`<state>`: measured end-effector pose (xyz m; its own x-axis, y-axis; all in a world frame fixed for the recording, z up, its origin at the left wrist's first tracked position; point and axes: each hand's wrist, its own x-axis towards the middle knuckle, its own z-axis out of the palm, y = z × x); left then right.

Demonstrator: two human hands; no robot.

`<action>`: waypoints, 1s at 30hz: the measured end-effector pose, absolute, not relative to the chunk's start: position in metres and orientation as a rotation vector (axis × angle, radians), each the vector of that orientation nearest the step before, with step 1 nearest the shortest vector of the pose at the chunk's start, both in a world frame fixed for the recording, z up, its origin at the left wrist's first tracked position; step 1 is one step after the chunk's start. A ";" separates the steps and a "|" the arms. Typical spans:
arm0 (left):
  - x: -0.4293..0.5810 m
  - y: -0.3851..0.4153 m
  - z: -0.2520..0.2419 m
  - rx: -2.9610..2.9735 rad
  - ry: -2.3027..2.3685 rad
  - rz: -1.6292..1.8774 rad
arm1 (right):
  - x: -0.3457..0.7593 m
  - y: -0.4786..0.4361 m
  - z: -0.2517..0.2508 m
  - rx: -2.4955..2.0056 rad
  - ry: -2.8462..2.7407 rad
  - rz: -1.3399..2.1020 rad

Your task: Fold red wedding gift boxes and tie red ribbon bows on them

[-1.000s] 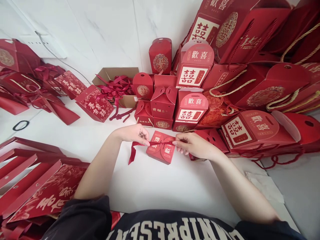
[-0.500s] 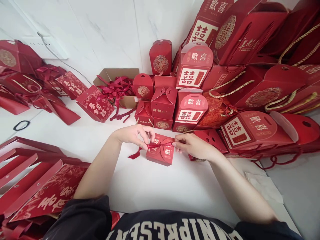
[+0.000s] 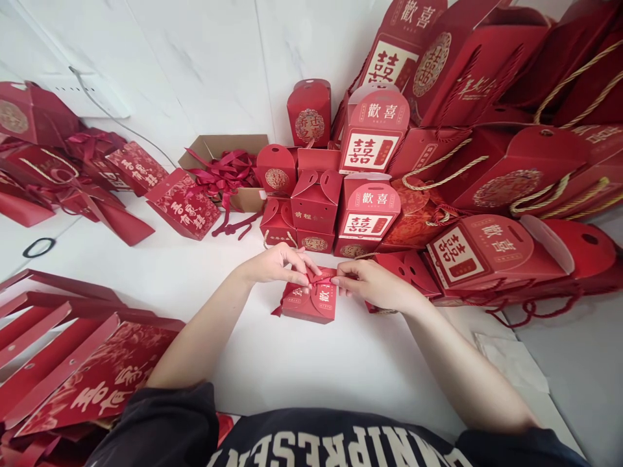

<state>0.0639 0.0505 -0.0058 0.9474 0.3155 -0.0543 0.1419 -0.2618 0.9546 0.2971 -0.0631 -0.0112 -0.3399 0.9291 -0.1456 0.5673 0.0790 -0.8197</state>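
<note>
A small red gift box (image 3: 311, 313) with white characters sits on the white table, its curved top flaps folded over. Across its top runs a dark red ribbon (image 3: 321, 280), gathered at the middle. My left hand (image 3: 285, 266) pinches the ribbon near the middle of the lid, fingertips closed. On the other side, my right hand (image 3: 365, 280) pinches the ribbon close to the box's right edge, thumb against forefinger. A loose ribbon tail hangs at the box's left side, resting by the table. The knot itself is partly covered by my fingers.
Red gift boxes (image 3: 372, 220) stand stacked behind and to the right. An open cardboard box (image 3: 253, 198) holds a tangle of ribbons. Red bags (image 3: 111, 370) lie at the front left, and more boxes (image 3: 187, 201) stand at the back left. A black ring (image 3: 39, 247) lies far left.
My left hand has moved right, from the box's left edge to the middle of its lid. The ribbon stretched between my hands is now gathered there. My right hand has barely moved.
</note>
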 end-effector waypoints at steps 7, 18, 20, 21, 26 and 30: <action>0.068 0.045 -0.002 1.917 0.437 0.142 | 0.296 -0.062 -0.011 -1.461 -1.920 1.183; 0.066 0.051 -0.015 1.952 0.506 0.173 | 0.305 -0.060 -0.001 -1.323 -1.890 1.336; 0.066 0.052 -0.018 1.954 0.502 0.188 | 0.307 -0.061 0.003 -1.216 -1.829 1.433; 0.067 0.052 -0.019 1.955 0.499 0.195 | 0.306 -0.062 0.004 -1.169 -1.788 1.465; 0.070 0.050 -0.019 1.998 0.455 0.194 | 0.291 -0.064 -0.005 -1.094 -1.631 1.449; 0.071 0.049 -0.020 2.042 0.428 0.198 | 0.275 -0.064 -0.017 -1.117 -1.713 1.221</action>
